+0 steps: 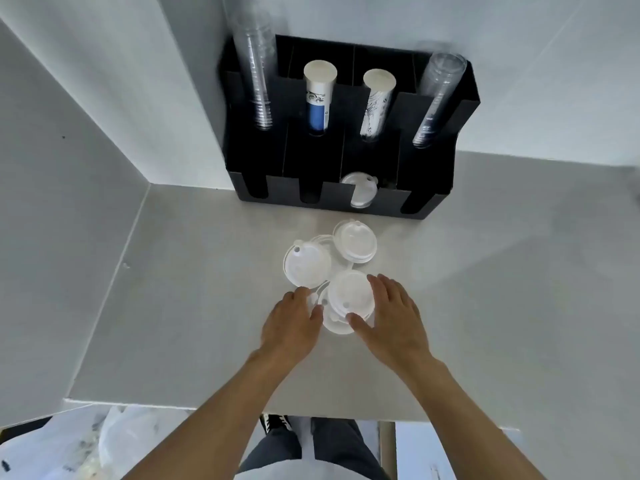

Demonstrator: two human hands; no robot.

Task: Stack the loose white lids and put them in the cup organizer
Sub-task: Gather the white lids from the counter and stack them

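On the pale grey counter (207, 306), our right hand (394, 317) grips a round white plastic lid (348, 294); left hand (294, 323) curls alongside, grip unclear.

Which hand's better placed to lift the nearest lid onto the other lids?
Right, probably. The right hand has thumb and fingers at opposite edges of the nearest lid; the left hand sits off its left rim, fingertips among other lids.
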